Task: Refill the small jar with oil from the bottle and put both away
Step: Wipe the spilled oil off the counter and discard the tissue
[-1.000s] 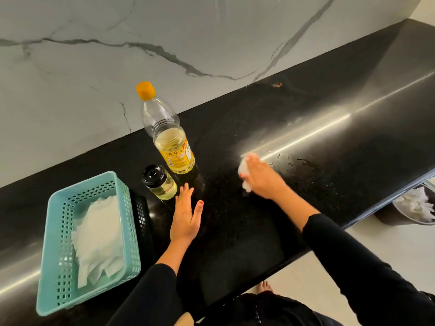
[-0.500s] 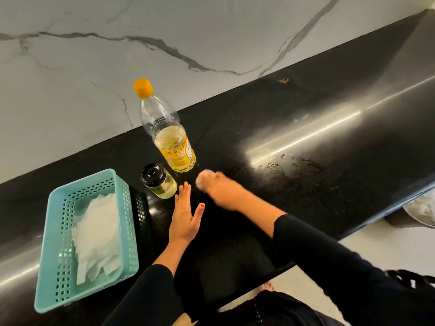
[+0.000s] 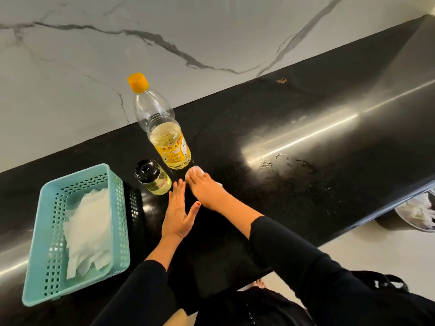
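Counter (image 3: pixel 306 109): black polished stone, fine speckle, runs diagonally from lower left to upper right. A bright glare streak lies along its length. Wall (image 3: pixel 211 31) behind it: white marble slab with grey veins.

Far left: teal slotted basket (image 3: pixel 35 260) on the counter, loose white napkins (image 3: pixel 89 227) inside.

At the basket's 2 o'clock: small jar (image 3: pixel 154 178), upright, black cap on, pale yellow oil inside. It stands near the basket, not touching.

At the jar's 1 o'clock, just beside it: bottle (image 3: pixel 164 135), upright, orange cap on, yellow label, oil to roughly half height. It stands nearer the wall than the jar does.

Left hand (image 3: pixel 177 215): at the jar's 5 o'clock, palm down flat on the counter, fingers straight, thumb spread, grasping nothing. Its fingertips are just beside the jar; contact can't be confirmed.

Right hand (image 3: pixel 207 191): palm down at the bottle's 5 o'clock, fingers bent over a white tissue (image 3: pixel 194 170) and pressing it on the counter near the bottle's base. Both sleeves are black.

At the right hand's 2 o'clock, well apart: wet smears and droplets (image 3: pixel 289 163) on the stone. A small brown mark (image 3: pixel 281 80) sits at 12 o'clock from those, by the wall.

Past the counter's front edge: pale floor (image 3: pixel 376 252) and a bare foot (image 3: pixel 259 283). At far right, a bin (image 3: pixel 400 225) holds crumpled white paper and is partly under the counter's edge.
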